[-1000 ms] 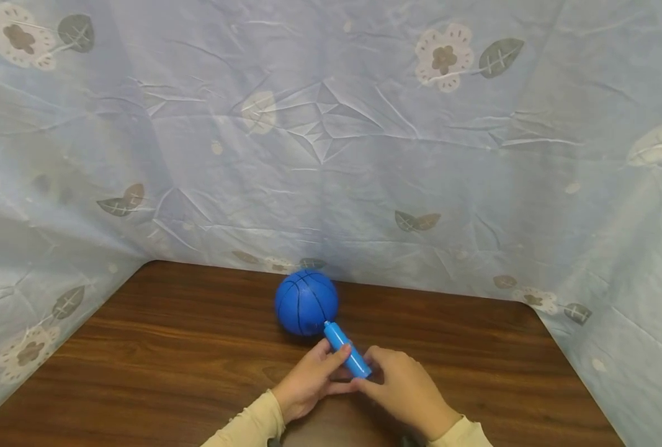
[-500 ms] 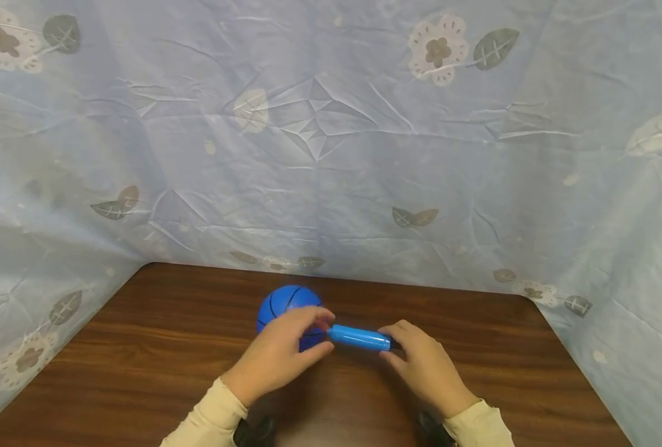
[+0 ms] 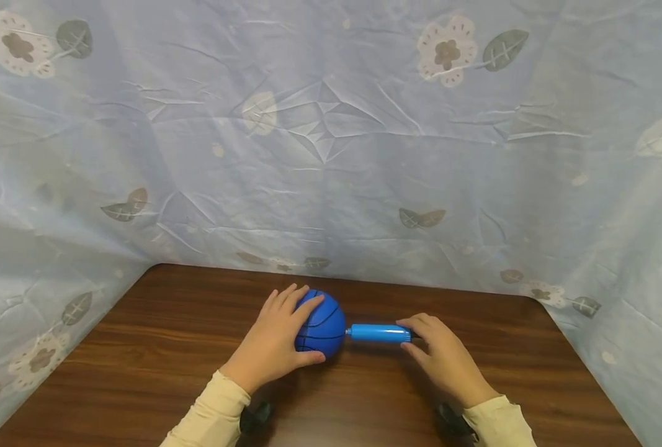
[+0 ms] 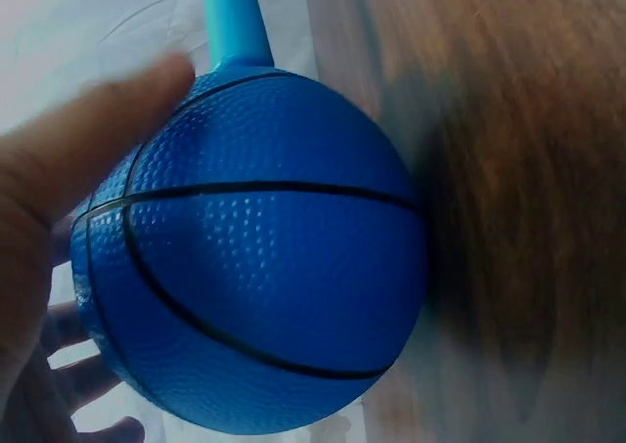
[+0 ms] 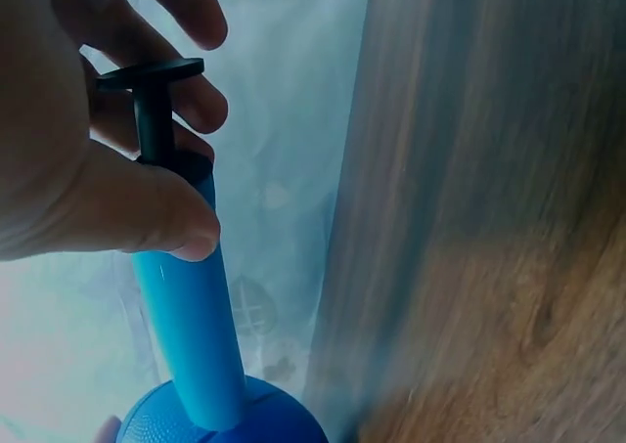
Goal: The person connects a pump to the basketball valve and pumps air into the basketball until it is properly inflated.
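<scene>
My left hand (image 3: 272, 341) grips a small blue basketball (image 3: 326, 323) from the left, thumb in front and fingers over its far side. A light blue hand pump (image 3: 380, 333) lies level to the right of the ball, its narrow tip right at the ball's surface. The fingers and thumb of my right hand (image 3: 442, 360) hold the pump near its back end. In the right wrist view the pump's black T-shaped handle (image 5: 152, 74) stands partly drawn out, beside the palm. The left wrist view shows the pump barrel (image 4: 235, 22) rising from behind the ball (image 4: 264, 277).
A dark brown wooden table (image 3: 141, 347) lies under the hands. A pale, flower-printed cloth (image 3: 331, 174) hangs along the table's back and sides. Dark wrist devices (image 3: 255, 417) sit below both wrists.
The pump has turned from slanting to level, its tip meeting the ball. My left hand has gone from the pump to the ball. My right hand has moved right with the pump.
</scene>
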Motion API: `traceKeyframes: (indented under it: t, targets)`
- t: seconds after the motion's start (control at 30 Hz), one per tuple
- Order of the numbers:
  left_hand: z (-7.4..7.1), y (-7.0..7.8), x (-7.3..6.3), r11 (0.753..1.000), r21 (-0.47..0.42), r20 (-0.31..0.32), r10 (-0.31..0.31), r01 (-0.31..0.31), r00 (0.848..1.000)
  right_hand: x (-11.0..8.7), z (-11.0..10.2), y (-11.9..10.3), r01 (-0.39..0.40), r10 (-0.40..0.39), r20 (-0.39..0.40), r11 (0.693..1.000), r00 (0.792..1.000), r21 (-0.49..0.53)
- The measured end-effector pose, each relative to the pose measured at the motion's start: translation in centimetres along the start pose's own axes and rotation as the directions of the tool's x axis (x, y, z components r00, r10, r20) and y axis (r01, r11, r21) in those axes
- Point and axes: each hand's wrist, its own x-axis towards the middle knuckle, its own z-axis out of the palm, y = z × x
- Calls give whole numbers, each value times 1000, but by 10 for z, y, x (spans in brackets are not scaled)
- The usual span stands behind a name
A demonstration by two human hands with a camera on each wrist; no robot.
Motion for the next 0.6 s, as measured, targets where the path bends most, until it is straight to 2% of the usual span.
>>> traceKeyframes:
  t: [0.27, 0.37, 0.5, 0.6]
  targets:
    - [10, 7, 2, 1000, -10, -109, 25, -26, 994, -2, 7, 1, -44, 41, 87, 998, 995, 35]
    - [14, 9, 2, 999, -20, -87, 47, -49, 995, -2, 9, 0, -58, 52, 101, 997, 993, 56]
    - [17, 11, 1, 998, -10, -28, 55, -55, 998, -1, 9, 0, -60, 53, 102, 996, 993, 71]
    - [18, 13, 2, 999, 8, -21, 54, -54, 998, -1, 9, 0, -55, 47, 105, 996, 993, 74]
